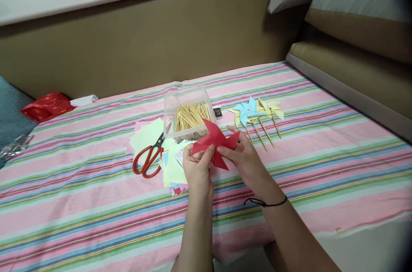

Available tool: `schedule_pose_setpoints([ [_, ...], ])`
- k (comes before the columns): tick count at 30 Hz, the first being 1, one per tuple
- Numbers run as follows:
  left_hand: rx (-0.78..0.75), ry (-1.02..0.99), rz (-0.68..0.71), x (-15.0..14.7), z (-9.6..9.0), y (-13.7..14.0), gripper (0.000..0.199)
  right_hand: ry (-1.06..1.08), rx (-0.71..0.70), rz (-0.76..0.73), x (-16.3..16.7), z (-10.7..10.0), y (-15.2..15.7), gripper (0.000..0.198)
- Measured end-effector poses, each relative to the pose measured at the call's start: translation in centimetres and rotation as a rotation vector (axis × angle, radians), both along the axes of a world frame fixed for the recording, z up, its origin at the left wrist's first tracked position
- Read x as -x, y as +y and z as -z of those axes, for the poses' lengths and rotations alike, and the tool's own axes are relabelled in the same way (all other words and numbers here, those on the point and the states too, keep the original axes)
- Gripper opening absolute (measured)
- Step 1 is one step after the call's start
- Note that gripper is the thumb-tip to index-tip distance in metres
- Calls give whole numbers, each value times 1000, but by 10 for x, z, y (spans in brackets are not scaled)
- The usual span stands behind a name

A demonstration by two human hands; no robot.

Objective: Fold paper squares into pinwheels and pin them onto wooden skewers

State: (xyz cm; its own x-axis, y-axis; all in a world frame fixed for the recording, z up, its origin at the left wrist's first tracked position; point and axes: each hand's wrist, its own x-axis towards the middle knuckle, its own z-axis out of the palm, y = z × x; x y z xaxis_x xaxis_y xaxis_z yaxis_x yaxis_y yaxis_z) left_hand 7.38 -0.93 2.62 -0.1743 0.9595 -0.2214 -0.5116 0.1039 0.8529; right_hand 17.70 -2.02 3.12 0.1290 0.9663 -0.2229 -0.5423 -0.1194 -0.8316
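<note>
A red paper pinwheel (215,134) is held up in front of me, its points spread out and no stick visible on it. My left hand (198,164) pinches it, the thumb near its middle. With thumb and fingers, my right hand (243,156) grips the pinwheel's right side. Just beyond it stands a clear plastic box (170,109) with many short wooden sticks (189,116). Red-handled scissors (151,156) lie to the left, across sheets of pale coloured paper (174,173).
Blue (247,110) and pale yellow pinwheels (273,109) on sticks lie to the right. A small dark packet (218,112) is beside the box. A striped cloth (96,203) covers the surface. Far left are a red plastic bag (48,107) and a clear wrapper (16,146). Cushions (360,14) stand at right.
</note>
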Motion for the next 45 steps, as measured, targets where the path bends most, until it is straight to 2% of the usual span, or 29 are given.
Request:
schedule_pose_setpoints([
  [5,28,90,-12,-4,-1,-3,54,-20,-17,134,8,3,1,78],
  [11,18,114,-12,-4,-2,-4,54,-85,-10,168,5,3,1,78],
  [17,9,188,89,1,-8,-3,62,-88,26,148,-2,0,2,78],
  [20,-20,236,185,8,-10,0,57,-95,56,101,-14,-1,3,75],
  [23,-42,248,234,15,-11,2,47,-128,91,-37,-27,-3,2,70],
  [27,-59,258,324,17,-8,2,59,-179,122,-193,-35,-1,1,64],
  [30,-45,300,392,17,-5,1,64,-245,98,-226,-34,5,2,61],
  [36,-22,325,379,18,-1,2,65,-362,76,-230,-32,13,5,62],
  [40,-19,336,308,18,0,3,64,-347,82,-185,-32,7,5,66],
  [43,-5,325,223,20,-2,5,62,-343,-7,-13,-38,4,7,58],
  [45,6,309,185,21,-3,5,63,-444,-64,136,-46,8,9,44],
])
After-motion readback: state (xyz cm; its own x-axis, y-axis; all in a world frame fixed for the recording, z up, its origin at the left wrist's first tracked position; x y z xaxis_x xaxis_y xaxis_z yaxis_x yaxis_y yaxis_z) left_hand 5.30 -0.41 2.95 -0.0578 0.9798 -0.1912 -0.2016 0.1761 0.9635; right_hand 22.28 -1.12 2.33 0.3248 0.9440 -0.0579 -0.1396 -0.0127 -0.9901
